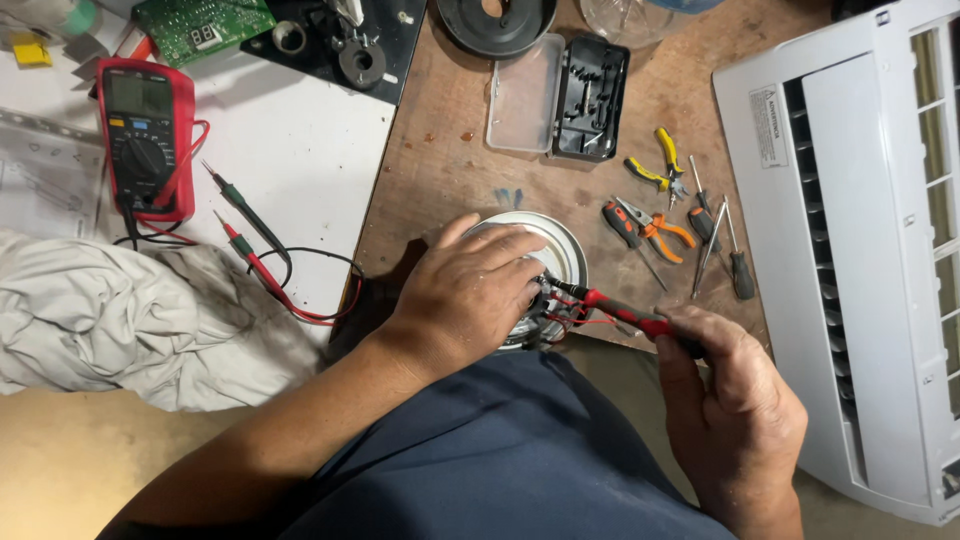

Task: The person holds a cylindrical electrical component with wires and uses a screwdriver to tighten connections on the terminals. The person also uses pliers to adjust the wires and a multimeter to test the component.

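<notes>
My left hand [470, 295] lies over a round silvery motor [555, 245] at the front edge of the brown workbench [450, 170] and grips it from above. My right hand [735, 410] holds a red and black handled tool [625, 310]. Its tip points left into a tangle of red and black wires [562, 305] at the motor's near side. Most of the motor is hidden under my left hand.
A red multimeter [145, 135] with its probes [250, 240] lies on a white sheet at the left, beside a grey cloth [130, 320]. Pliers and screwdrivers [680, 225] lie right of the motor. An open black case [565, 95] sits behind. A white air conditioner housing [850, 250] fills the right.
</notes>
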